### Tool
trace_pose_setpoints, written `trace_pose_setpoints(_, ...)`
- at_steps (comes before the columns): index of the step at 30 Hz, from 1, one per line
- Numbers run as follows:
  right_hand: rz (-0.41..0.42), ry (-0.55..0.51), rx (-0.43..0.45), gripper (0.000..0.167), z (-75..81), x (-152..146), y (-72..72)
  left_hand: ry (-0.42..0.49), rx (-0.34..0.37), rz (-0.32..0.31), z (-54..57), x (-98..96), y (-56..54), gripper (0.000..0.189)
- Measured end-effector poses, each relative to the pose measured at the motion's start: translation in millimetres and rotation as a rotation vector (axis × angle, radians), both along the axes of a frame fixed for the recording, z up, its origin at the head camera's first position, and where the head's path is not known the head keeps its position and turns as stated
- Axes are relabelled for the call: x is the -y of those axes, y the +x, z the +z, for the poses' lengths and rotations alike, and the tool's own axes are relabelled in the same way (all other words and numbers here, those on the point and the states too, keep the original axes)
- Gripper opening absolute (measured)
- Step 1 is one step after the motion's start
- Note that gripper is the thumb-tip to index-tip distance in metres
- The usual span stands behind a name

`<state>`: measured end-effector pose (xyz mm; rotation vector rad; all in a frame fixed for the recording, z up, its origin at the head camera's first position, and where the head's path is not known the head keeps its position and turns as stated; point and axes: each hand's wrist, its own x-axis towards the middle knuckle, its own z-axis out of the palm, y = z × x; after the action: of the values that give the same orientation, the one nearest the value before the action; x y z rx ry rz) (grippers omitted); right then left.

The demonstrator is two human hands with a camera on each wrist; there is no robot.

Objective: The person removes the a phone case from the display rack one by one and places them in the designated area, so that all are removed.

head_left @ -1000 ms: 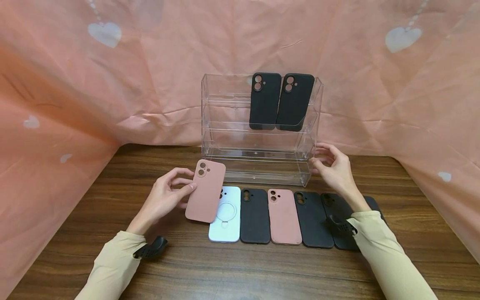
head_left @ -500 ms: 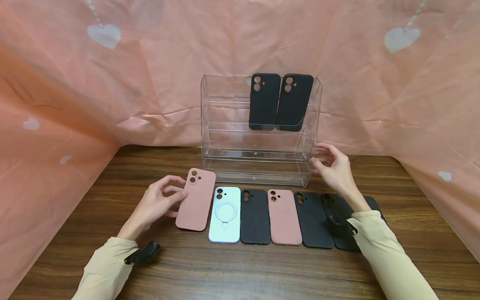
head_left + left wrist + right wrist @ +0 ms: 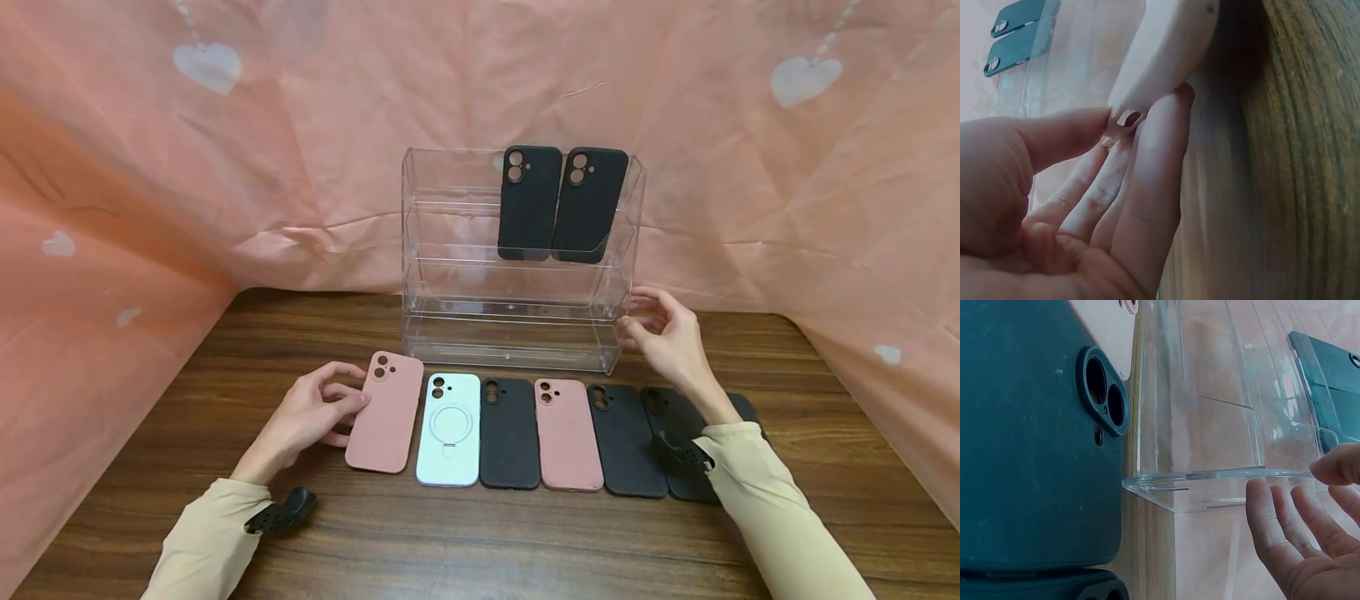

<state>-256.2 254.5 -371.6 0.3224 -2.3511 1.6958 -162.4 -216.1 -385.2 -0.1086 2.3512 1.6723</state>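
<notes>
Pink case [image 3: 385, 414], left grip [image 3: 313, 414] pinching it, right grip [image 3: 671, 340] loose at rack [image 3: 507, 357], rightmost case [image 3: 747, 407] mostly hidden

Pink case [image 3: 385, 417], pinched by the left hand [image 3: 302, 414]: smooth, matt plastic by look. White case [image 3: 449, 458], just beside that grip: smooth, plastic-like. Rack [image 3: 450, 287], at the right hand [image 3: 671, 343]: clear, glossy plastic. Tabletop [image 3: 480, 546], below both hands: wood-grained, faint sheen. Curtain [image 3: 337, 125], behind: creased, cloth-like.

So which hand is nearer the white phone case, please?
The left hand: it holds a pink case left of the white case; the right hand is farther right, beside the rack.
</notes>
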Motion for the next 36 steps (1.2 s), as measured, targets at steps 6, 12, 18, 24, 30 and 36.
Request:
trace_pose_setpoints(6, -0.006, 0.005, 0.009, 0.048, 0.3, 1, 0.2, -0.012, 0.026, -0.034, -2.7, -1.8, 1.0, 0.043)
trace_pose_setpoints(12, 0.0, -0.001, 0.009, 0.049, -0.5, 1, 0.1, -0.056, 0.054, -0.052, -6.5, -3.8, 0.8, 0.048)
trace_pose_setpoints(18, 0.007, -0.001, -0.006, 0.048, -0.8, 0, 0.0, -0.08, 0.039, -0.058, -7.0, -5.8, -0.2, 0.047)
trace_pose_setpoints(24, 0.006, 0.0, -0.006, 0.048, -1.5, -1, 0.7, -0.128, 0.033, -0.076, -6.2, -9.3, -0.2, 0.046)
trace_pose_setpoints(30, 0.005, -0.008, -0.008, 0.049, -1.5, 0, 0.9, -0.255, 0.004, -0.064, -3.1, -12.4, -0.5, 0.044)
trace_pose_setpoints(36, 0.011, 0.001, -0.017, 0.049, -1.2, -1, -0.2, -0.299, -0.029, -0.056, -3.3, -13.4, -0.1, 0.041)
